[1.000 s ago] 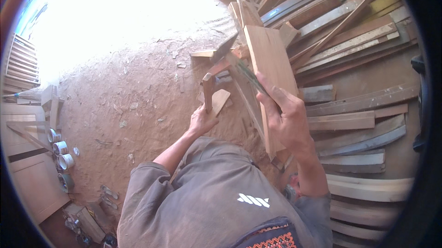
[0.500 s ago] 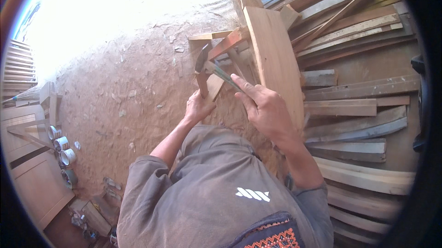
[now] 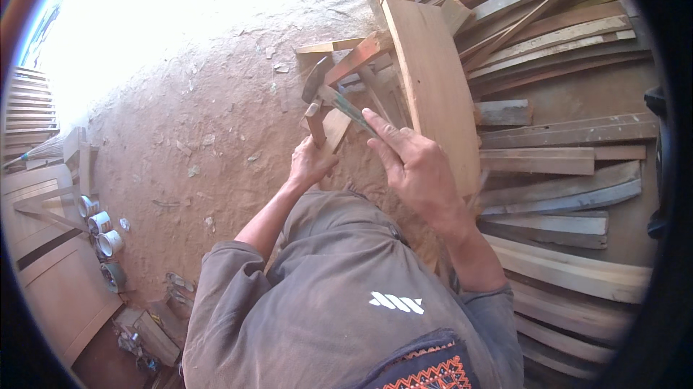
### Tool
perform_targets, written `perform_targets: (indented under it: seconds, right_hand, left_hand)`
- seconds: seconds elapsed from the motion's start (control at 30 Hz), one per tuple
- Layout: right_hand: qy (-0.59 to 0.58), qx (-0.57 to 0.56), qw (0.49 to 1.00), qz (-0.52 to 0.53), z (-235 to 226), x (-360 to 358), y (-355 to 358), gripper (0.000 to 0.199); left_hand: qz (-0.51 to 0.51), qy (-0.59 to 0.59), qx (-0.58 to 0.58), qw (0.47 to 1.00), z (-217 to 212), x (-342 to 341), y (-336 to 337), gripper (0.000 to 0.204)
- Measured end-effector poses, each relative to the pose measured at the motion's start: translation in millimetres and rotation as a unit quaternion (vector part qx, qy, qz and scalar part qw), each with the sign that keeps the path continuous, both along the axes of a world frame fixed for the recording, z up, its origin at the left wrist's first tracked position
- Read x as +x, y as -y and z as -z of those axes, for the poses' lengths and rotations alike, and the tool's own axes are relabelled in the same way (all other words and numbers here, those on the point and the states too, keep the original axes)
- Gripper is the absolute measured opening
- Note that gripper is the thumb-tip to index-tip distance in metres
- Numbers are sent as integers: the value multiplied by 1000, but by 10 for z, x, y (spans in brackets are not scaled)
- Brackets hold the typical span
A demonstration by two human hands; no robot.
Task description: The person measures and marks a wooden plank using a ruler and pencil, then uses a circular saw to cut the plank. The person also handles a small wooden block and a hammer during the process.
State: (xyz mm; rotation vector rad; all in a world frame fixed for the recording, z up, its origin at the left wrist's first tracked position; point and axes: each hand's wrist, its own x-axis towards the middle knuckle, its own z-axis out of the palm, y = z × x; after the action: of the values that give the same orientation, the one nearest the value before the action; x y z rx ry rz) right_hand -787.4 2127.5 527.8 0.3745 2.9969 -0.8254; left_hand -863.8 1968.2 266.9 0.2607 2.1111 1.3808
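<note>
My right hand [image 3: 419, 165] is closed round the green handle of a hammer [image 3: 349, 109], the index finger stretched along it. The dark metal hammer head [image 3: 315, 80] is just above the top end of a short brown wooden stick [image 3: 315, 126]. My left hand [image 3: 310, 163] is wrapped round the lower part of this stick and a paler flat wooden piece [image 3: 336, 129] beside it. Whether the two are joined is hidden by my fingers. Any contact between hammer and stick is hard to tell.
A wide pale plank [image 3: 437, 93] lies just right of my hands, with a reddish wooden bar [image 3: 359, 54] at its left. Stacked boards [image 3: 556, 161] fill the right side. Cans [image 3: 108, 244] and wooden panels [image 3: 68, 291] stand at left on the dirt floor [image 3: 173, 143].
The hammer head has shifted slightly up and tilted, away from the top of the stick. Both hands keep their hold, and the whole view has moved a little.
</note>
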Motion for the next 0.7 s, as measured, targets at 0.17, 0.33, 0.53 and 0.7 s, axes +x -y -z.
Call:
perform_targets:
  seconds: [0.17, 0.33, 0.53, 0.7]
  right_hand:
    - [2, 33, 999, -18, 186, 93, -58, 47]
    - [-46, -314, 914, 252, 549, 495, -360, 46]
    - [-35, -396, 788, 470, 1292, 1196, -839, 46]
    - [-27, -413, 746, 521, 1790, 1613, -1106, 48]
  left_hand:
    - [6, 1, 38, 999, 92, -23, 22, 82]
    - [-161, 272, 215, 924, 148, -135, 247, 66]
    - [-327, 457, 408, 720, 123, -356, 437, 26]
    - [-328, 451, 457, 693, 25, -403, 395, 27]
